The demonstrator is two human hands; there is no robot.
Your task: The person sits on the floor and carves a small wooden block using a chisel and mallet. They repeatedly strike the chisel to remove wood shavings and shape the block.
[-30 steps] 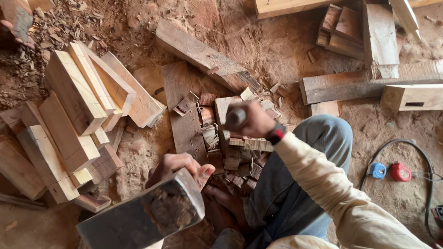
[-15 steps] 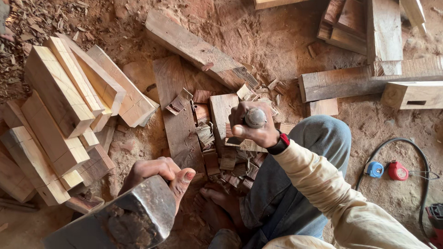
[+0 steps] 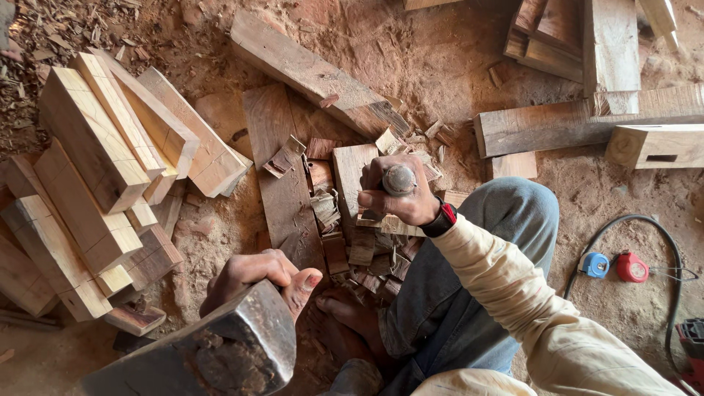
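Two hands were seen at work: the right hand (image 3: 402, 192) was closed around a round-topped chisel (image 3: 399, 179) held upright over the small wood block (image 3: 355, 170) at the centre, while the left hand (image 3: 258, 275) gripped a heavy iron hammer (image 3: 213, 350) nearer, lower left.

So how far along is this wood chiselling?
Done: squared pale blocks are stacked at the side, and chips litter the ground around the work. In hand: the right hand grips a chisel upright on a board, and the left hand holds a hammer up. Left: the cut is hidden, and rough planks lie beyond.
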